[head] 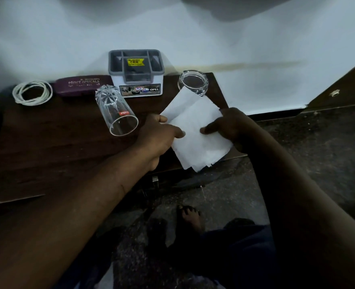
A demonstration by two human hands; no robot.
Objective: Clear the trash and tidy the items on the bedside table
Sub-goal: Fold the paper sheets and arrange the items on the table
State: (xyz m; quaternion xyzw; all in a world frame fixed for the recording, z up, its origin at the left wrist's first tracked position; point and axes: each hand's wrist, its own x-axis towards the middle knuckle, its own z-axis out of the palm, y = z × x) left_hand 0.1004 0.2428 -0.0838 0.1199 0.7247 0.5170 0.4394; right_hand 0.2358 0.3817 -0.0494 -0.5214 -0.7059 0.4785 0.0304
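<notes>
Both hands pinch the white paper (195, 130) over the bench's (47, 142) right edge: left hand (159, 136) on its left side, right hand (224, 126) opposite. Its long axis runs away toward the upright glass (193, 82).

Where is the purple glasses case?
In the head view, the purple glasses case sits at the back left of the table, between the coiled white cord on its left and the grey-and-white organizer box on its right.

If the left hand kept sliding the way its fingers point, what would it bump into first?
The left hand would probably meet the fingers of the right hand first, just across the white paper both hold, though depth is unclear.
</notes>
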